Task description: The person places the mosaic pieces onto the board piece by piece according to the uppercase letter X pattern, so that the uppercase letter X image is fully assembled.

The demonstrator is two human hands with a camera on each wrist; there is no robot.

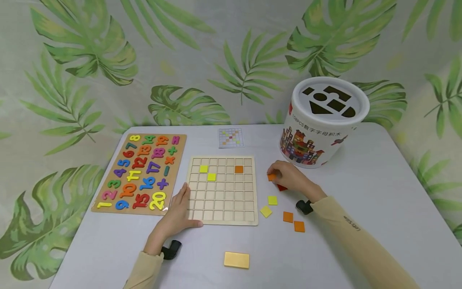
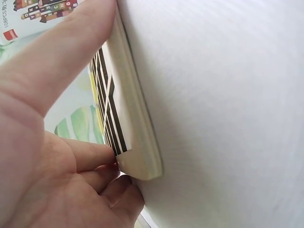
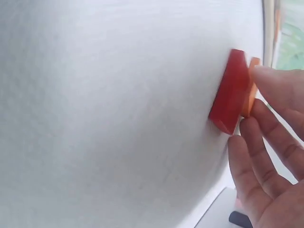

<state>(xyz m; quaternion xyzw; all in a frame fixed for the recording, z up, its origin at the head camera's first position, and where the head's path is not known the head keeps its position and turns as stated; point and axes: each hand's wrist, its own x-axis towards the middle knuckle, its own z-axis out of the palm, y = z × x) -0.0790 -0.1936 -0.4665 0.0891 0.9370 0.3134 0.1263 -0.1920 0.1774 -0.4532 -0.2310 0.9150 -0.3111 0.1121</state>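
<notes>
My right hand (image 1: 288, 176) pinches an orange square tile (image 1: 271, 177) between thumb and fingers, to the right of the board. Right by the fingertips lies a red tile (image 3: 230, 92), mostly hidden under the hand in the head view. My left hand (image 1: 177, 212) rests against the near left corner of a wooden grid board (image 1: 256, 192), thumb along the near edge and fingers against the left side. On the grid sit two yellow tiles (image 1: 211, 177) and one orange tile (image 1: 239, 169). Two more yellow tiles (image 1: 272, 200) and two orange tiles (image 1: 288, 217) lie right of the board.
A pattern card (image 1: 231, 138) lies behind the board. The number puzzle board (image 1: 183, 146) is at the left, and a large white bucket (image 1: 317, 132) with a holed lid stands at the back right. Near the front lies a pale yellow block (image 1: 236, 260).
</notes>
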